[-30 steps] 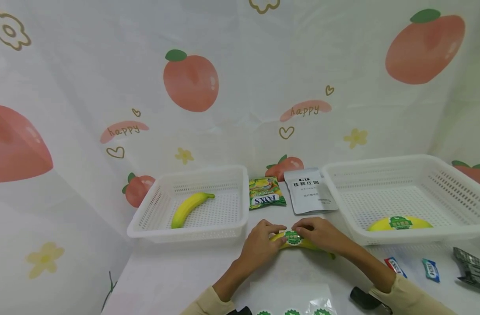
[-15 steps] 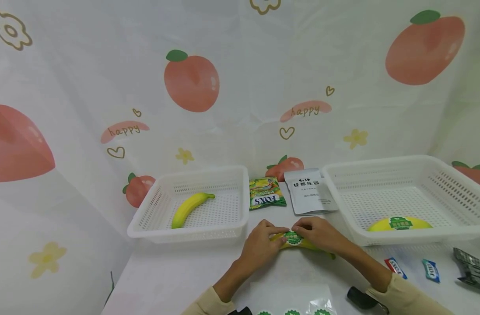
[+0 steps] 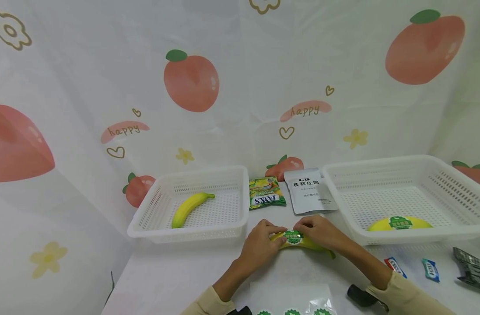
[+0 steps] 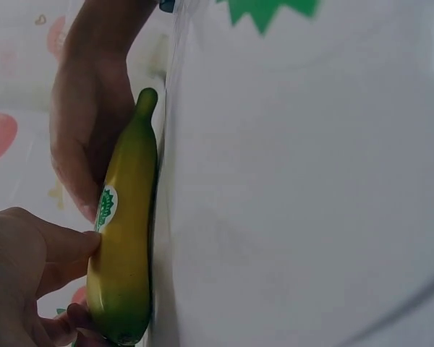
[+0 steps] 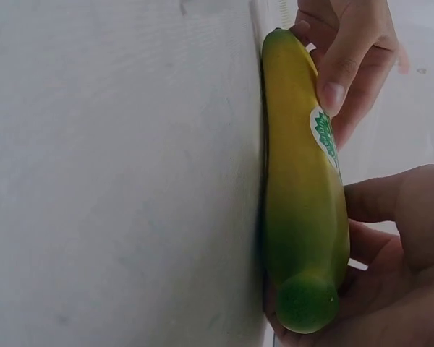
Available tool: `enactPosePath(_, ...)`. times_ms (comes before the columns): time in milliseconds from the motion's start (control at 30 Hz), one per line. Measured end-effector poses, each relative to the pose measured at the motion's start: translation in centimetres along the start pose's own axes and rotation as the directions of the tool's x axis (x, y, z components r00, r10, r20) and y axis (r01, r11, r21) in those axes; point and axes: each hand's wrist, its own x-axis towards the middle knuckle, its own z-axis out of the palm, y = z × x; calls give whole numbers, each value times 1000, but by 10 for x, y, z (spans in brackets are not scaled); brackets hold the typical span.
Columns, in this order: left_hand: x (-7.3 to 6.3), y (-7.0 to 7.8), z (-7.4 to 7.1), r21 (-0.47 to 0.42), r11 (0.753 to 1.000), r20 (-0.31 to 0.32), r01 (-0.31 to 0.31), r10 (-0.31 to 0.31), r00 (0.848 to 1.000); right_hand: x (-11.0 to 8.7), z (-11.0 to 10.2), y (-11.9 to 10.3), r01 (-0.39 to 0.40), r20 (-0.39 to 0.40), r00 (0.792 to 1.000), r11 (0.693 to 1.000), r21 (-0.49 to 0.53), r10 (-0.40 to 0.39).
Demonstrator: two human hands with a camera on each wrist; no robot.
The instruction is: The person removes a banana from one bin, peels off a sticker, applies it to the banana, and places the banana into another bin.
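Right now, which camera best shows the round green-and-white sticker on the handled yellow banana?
The head view: the round green-and-white sticker faces that camera most squarely, though small. Both wrist views show it larger but narrowed, along the edge of the curved yellow banana.

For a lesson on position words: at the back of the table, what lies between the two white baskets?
A green snack packet and a silver pouch, side by side, as the head view shows.
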Motion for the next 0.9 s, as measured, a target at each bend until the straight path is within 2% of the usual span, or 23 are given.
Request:
enactPosePath(333, -1, 1, 0, 4, 1000, 5, 17, -17, 1000, -5, 1, 6, 13, -17, 1000, 1000, -13, -13)
enactPosePath(467, -1, -1, 1, 16, 1000, -3, 11, -11, 1000, -14, 2, 7, 88, -32, 995, 995, -47, -89)
enactPosePath(667, -1, -5, 1, 36, 999, -15, -15, 15, 1000, -41, -6, -9, 236, -86, 965, 964, -119, -247)
enactPosePath(900, -3, -5, -2, 87, 996, -30, -19, 22, 999, -79, -38, -19, 301, -170, 926, 932, -204, -337)
